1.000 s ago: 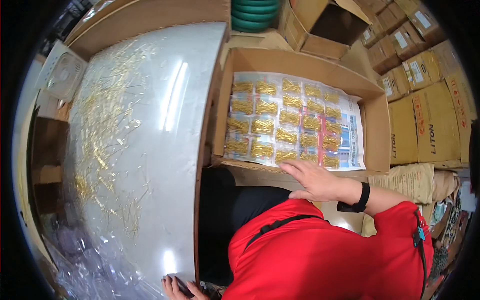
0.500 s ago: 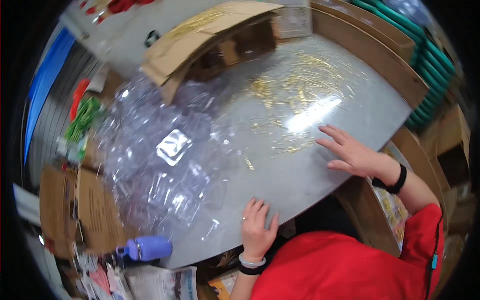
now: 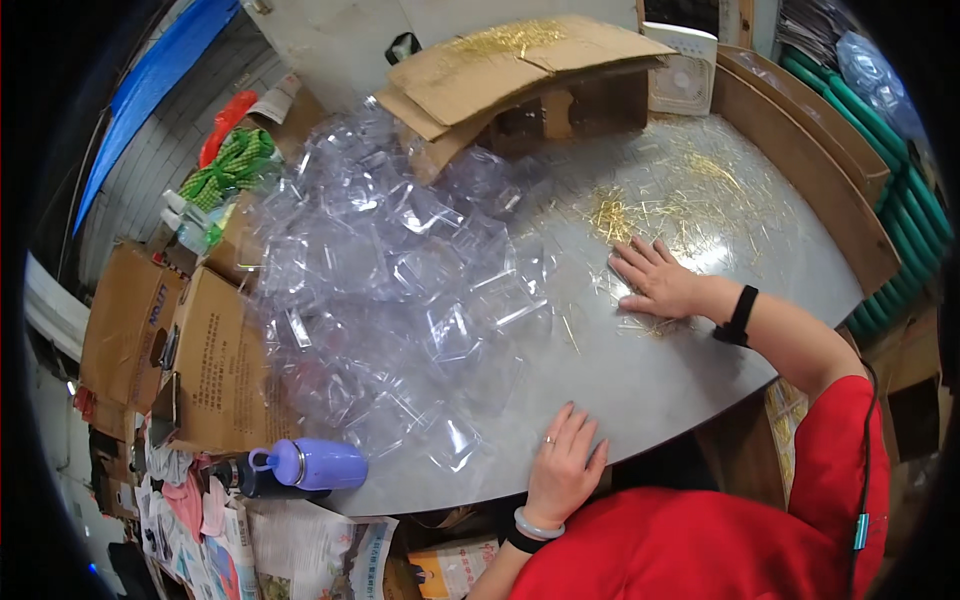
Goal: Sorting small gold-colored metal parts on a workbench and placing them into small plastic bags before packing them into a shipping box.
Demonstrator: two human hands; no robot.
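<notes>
My right hand [image 3: 655,280] lies palm down on the grey tabletop [image 3: 620,385], fingers stretched and spread. It rests at the near edge of a scatter of thin gold strips [image 3: 612,214] that look like twist ties; some may be hidden under the palm. By the table's front edge, my left hand [image 3: 565,468] lies with its fingers out and slightly parted, holding nothing. To the left of both hands spreads a large heap of clear plastic packages [image 3: 400,275], reaching near the left hand. A few single gold strips lie between the heap and my right hand.
A bent cardboard box [image 3: 540,58] stands at the back, with more gold strips on top. Next to it is a white plastic object [image 3: 683,70]. A cardboard wall [image 3: 810,150] borders the right side. A purple bottle [image 3: 325,464] lies at the front left, near cardboard cartons [image 3: 222,355].
My right hand has come down from above the table onto the gold strips. My left hand remains by the front edge. The whole view has shifted, with things appearing farther right.
</notes>
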